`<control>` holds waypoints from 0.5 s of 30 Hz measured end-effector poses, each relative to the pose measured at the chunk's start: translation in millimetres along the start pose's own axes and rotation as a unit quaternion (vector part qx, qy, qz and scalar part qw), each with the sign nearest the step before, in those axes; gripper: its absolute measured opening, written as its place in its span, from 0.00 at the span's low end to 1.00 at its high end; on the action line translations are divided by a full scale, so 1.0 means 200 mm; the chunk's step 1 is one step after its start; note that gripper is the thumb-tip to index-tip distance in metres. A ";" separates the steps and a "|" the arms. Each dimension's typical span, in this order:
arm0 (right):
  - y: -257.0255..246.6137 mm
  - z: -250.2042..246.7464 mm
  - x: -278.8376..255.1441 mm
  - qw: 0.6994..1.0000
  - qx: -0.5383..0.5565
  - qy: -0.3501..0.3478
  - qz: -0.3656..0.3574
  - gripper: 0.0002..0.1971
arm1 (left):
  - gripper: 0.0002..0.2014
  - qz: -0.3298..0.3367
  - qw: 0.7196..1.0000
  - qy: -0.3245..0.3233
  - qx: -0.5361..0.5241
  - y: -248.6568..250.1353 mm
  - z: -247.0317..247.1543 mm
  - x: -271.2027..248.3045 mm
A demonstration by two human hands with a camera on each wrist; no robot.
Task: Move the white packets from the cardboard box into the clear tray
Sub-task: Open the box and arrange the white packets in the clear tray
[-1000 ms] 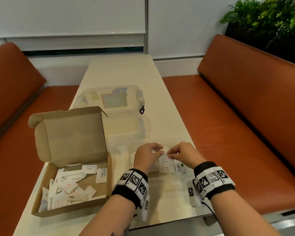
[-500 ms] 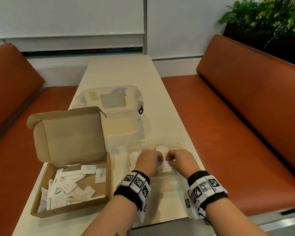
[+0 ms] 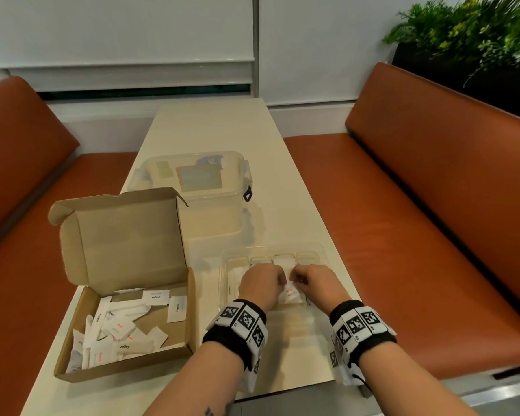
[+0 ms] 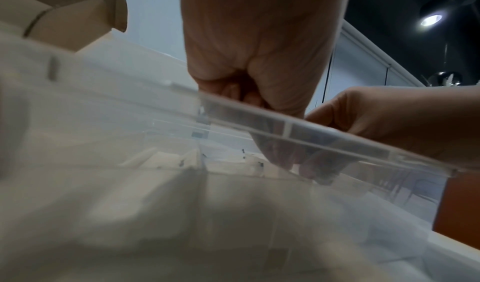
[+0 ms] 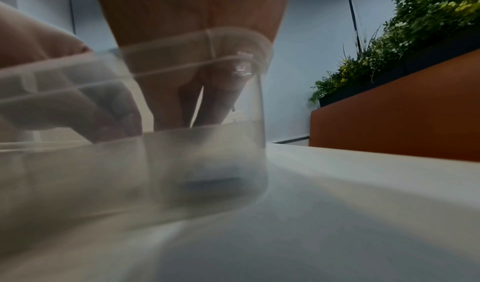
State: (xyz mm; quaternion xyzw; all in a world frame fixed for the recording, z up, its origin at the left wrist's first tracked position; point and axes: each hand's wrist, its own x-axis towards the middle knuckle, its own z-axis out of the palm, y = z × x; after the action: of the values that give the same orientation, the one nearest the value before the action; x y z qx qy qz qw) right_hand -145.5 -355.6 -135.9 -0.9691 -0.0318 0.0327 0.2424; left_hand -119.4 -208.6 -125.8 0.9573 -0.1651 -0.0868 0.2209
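Note:
The open cardboard box sits at the table's left front, with several white packets loose inside. To its right lies the clear tray, split into compartments, some holding packets. Both hands reach down into its middle. My left hand and right hand are curled knuckles-up, almost touching, and pinch a small bunch of white packets with red print between them. In the left wrist view the left hand shows through the tray rim. In the right wrist view the right hand shows blurred behind the tray wall.
A clear lidded container stands behind the box and tray. Orange benches run along both sides of the narrow table. A plant sits behind the right bench. The table's front edge is just under my wrists.
Both hands have drawn back toward me and sunk lower into the tray, closing together over the packets. The green-printed packet beside the right hand is now hidden.

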 end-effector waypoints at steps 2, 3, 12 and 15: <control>0.00 0.00 0.00 1.000 0.001 -0.002 0.000 0.08 | 0.08 0.001 1.000 -0.003 -0.003 0.01 0.00 0.00; 0.00 0.01 -0.01 1.000 0.002 0.010 -0.001 0.08 | 0.08 0.003 1.000 -0.004 -0.006 0.01 0.01 0.00; 0.01 -0.02 -0.03 0.963 -0.064 0.180 0.191 0.24 | 0.09 0.002 0.999 -0.005 -0.040 0.01 0.01 0.01; 0.02 -0.03 -0.02 0.964 -0.031 0.167 0.205 0.24 | 0.09 0.006 0.999 0.001 -0.044 0.01 0.01 0.00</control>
State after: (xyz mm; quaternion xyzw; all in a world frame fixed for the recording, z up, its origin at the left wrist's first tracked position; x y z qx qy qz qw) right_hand -149.9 -361.5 -132.8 -0.9537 0.2070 -0.0817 0.2023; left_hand -119.5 -211.3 -125.7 0.9458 -0.1671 -0.0912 0.2632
